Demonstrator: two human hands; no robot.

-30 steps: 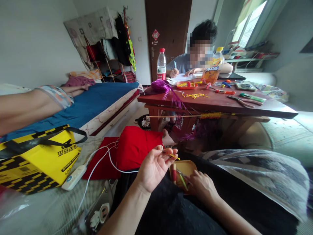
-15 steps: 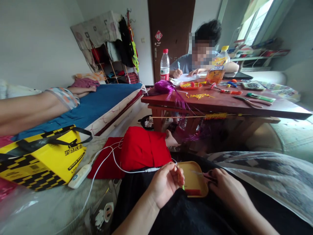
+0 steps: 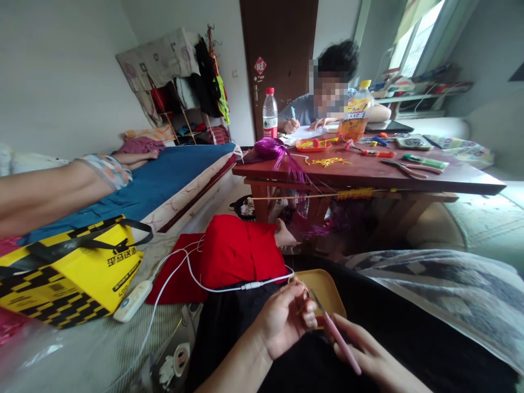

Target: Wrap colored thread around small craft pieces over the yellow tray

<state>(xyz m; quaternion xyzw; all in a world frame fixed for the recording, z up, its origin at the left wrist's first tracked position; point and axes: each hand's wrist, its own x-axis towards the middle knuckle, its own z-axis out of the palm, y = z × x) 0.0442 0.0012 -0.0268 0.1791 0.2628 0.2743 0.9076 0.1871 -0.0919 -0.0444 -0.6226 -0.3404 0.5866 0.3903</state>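
Scissors (image 3: 340, 341) in the right hand (image 3: 366, 349) point toward the fingertips of the left hand (image 3: 282, 322), the two meeting over the near side of a yellow tray (image 3: 333, 289). The right hand is closed around the pink handle, thumb and fingers wrapped on it; the blades slant up and left over the tray, their tips just beside the left fingers. Whether they touch anything cannot be told. The left hand, at the tray's left edge, is curled with its palm turned inward, thumb and forefinger pinched together on a small yellow piece (image 3: 301, 312), mostly hidden by the fingers. A red item (image 3: 321, 323) lies at the tray's near end, partly covered by the hands.

Left of the tray, a white cable (image 3: 223, 289) runs across red cloth (image 3: 241, 251), and farther left stands a yellow bag (image 3: 90, 278). Beyond the tray, a bench (image 3: 368, 170) holds loose yellow sticks (image 3: 329, 162), a red dish (image 3: 313, 145), purple strands (image 3: 272, 150), pliers (image 3: 405, 168), a water bottle (image 3: 270, 114) and a drink bottle (image 3: 352, 123). At the bench's far side from the tray, another person bends over paper (image 3: 305, 132), pen (image 3: 293, 112) in hand.
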